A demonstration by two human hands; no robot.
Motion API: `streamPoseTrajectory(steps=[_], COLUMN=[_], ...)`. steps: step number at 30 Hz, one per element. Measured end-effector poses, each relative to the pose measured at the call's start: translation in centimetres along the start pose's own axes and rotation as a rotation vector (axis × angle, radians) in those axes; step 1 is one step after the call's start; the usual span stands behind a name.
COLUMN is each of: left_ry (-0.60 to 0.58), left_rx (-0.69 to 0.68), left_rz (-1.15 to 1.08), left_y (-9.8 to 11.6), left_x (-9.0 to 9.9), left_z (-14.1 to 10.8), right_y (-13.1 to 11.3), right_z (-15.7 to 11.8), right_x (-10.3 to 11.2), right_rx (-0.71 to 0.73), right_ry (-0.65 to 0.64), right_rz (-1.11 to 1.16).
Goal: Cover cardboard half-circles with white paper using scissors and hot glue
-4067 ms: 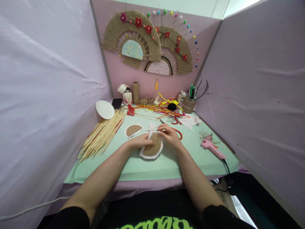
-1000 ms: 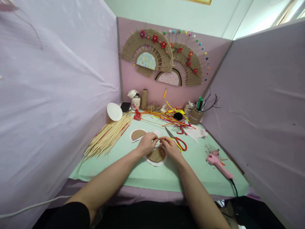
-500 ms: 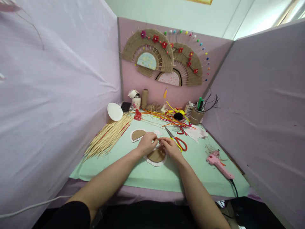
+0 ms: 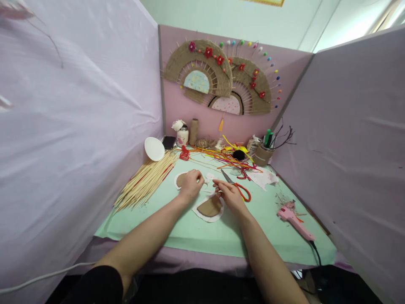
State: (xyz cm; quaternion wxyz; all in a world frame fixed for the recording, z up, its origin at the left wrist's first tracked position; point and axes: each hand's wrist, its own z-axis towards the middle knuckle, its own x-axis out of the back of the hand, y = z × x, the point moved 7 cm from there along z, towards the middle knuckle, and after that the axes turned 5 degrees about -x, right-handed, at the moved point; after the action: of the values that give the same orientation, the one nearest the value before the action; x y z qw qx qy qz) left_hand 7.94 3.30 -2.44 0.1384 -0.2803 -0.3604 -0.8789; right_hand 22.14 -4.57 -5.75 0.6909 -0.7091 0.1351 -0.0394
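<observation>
My left hand (image 4: 191, 185) is closed in a pinch beside a brown cardboard half-circle (image 4: 181, 180) on white backing, partly covering it. What its fingertips hold, if anything, is too small to make out. My right hand (image 4: 230, 196) hovers a little to the right, index finger stretched out and fingers apart, with nothing visible in it. Just under it lies a second brown half-circle (image 4: 209, 207) with a wider white margin around it. Small white scraps (image 4: 208, 177) lie between and behind the hands. Scissors (image 4: 242, 191) with red and yellow handles rest by the right hand.
Thin bamboo sticks (image 4: 145, 181) lie in a pile at left, near a white disc (image 4: 154, 149). Colourful pipe cleaners (image 4: 218, 155) spread along the back. At right are a pink glue gun (image 4: 295, 221) with its cord and a pen holder (image 4: 263, 155). Decorated fans (image 4: 202, 67) hang behind.
My hands have drawn apart from their meeting point above the near half-circle. The left moved up and left, the right slightly right. More of the near half-circle shows, slightly turned.
</observation>
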Motion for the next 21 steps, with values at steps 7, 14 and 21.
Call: streamPoseTrajectory(steps=[7, 14, 21], left_ry=[-0.047, -0.091, -0.084], left_rx=[-0.019, -0.109, -0.155], left_rz=[-0.054, -0.228, -0.257], left_y=[-0.1, 0.9, 1.9], left_x=[-0.4, -0.7, -0.3], left_z=[0.2, 0.0, -0.3], right_y=[0.4, 0.4, 0.1], right_z=[0.0, 0.1, 0.3], right_x=[0.0, -0.2, -0.5], right_rx=[-0.12, -0.159, -0.16], right_ry=[-0.066, -0.112, -0.129], right_rz=[0.241, 0.344, 0.364])
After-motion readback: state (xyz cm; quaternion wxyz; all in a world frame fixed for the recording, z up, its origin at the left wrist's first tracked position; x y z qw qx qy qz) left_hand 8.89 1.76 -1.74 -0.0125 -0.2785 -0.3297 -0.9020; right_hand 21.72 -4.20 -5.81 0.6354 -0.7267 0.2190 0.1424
